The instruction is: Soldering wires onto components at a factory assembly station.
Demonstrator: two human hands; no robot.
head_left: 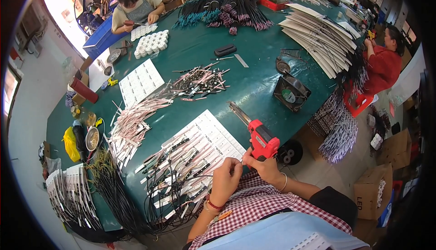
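Note:
My right hand (265, 168) grips the handle of a red soldering gun (261, 138) whose metal tip (238, 112) points away over the green table (254, 75). My left hand (225, 178) is pinched on a thin black wire (200, 177) right beside the gun's handle. Under and left of my hands lies a white sheet of small labels (213, 134) covered with wired strips (181, 168) in pink, white and black.
More strip piles (200, 82) and black cable bundles (113, 191) lie to the left. A small fan (290, 94) stands right of centre, stacked white sheets (318, 34) behind it. One person (134, 7) sits at the far end, another in red (381, 63) at the right. Cardboard boxes (377, 191) stand on the floor.

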